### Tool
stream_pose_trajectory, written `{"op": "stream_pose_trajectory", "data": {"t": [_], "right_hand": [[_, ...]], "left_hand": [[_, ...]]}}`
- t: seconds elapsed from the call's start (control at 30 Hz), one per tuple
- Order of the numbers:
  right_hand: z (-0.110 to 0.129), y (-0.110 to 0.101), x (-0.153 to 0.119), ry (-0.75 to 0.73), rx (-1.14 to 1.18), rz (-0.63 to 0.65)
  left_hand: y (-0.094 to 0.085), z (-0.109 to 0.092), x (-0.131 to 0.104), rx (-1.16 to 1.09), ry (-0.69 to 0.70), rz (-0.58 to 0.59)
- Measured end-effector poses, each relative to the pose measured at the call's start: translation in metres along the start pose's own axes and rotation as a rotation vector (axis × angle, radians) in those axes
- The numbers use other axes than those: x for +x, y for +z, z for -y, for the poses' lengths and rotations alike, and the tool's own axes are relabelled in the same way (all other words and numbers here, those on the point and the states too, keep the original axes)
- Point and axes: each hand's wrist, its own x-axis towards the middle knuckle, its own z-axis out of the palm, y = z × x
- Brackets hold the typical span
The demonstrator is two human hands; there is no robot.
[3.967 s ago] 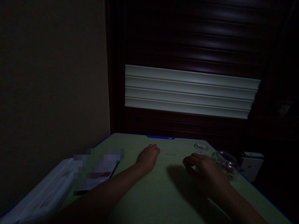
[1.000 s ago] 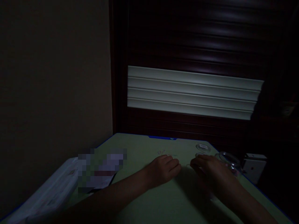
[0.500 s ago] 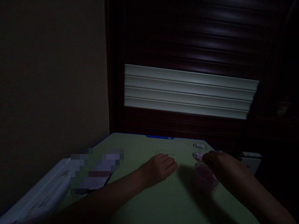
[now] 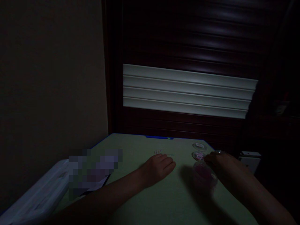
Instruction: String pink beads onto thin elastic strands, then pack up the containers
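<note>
My left hand (image 4: 157,170) rests on the green tabletop (image 4: 145,206) with its fingers curled; anything under them is hidden. Just beyond it lie small items (image 4: 158,152), too small to make out. My right hand (image 4: 217,161) is at the table's right side, its fingers pinched together over the edge of a shallow clear dish (image 4: 198,156) holding pink and white pieces. What the pinch holds, if anything, cannot be seen. Below that hand stands a clear container (image 4: 204,178) with something dark pink inside. A clear round lid or dish (image 4: 200,146) with a white label lies farther back.
A long pale plastic case (image 4: 39,193) lies along the table's left edge. Beside it is a blurred-out flat item (image 4: 100,172). A wall and dark slatted panel stand behind; a white box (image 4: 250,162) is beyond the right edge.
The view has shifted slightly. My right hand sits marginally farther from the dish with pink pieces, which shows a little more. My left hand keeps its place on the table.
</note>
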Motion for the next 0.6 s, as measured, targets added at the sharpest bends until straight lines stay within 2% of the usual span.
{"op": "stream_pose_trajectory", "data": {"t": [0.33,0.6], "right_hand": [[-0.0019,0.0034,0.0009,-0.010,0.017,0.006],[-0.0049,0.0042,0.0007,-0.033,-0.015,-0.048]], "left_hand": [[-0.0009,-0.0002,0.0013,-0.003,-0.001,-0.014],[-0.0029,-0.0002,0.0022,-0.033,-0.003,-0.012]]}}
